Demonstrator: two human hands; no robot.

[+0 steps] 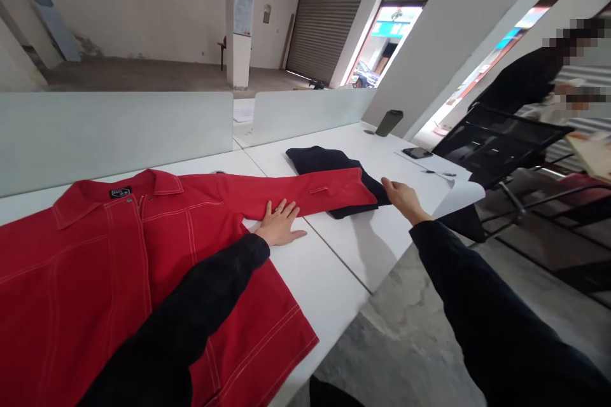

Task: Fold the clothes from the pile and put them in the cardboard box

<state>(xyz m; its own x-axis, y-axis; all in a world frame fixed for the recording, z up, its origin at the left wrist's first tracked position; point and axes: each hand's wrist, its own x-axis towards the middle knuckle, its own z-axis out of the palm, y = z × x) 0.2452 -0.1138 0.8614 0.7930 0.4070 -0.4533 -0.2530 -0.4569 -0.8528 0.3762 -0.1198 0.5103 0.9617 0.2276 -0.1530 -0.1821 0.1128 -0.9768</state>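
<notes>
A red work jacket (119, 267) with white topstitching lies spread on a white desk (334, 254), its sleeve (296, 194) stretched toward 1 o'clock across a folded navy garment (329, 172). The left hand (280, 224), wearing a ring, lies flat with its fingers on the sleeve's lower edge. The right hand (405, 198) reaches in at 1 o'clock, fingertips at the navy fold just beside the cuff. A green tumbler (389, 123) and a phone (417, 152) sit beyond; a co-worker (520, 79) stands at 2 o'clock behind a mesh chair (496, 140).
</notes>
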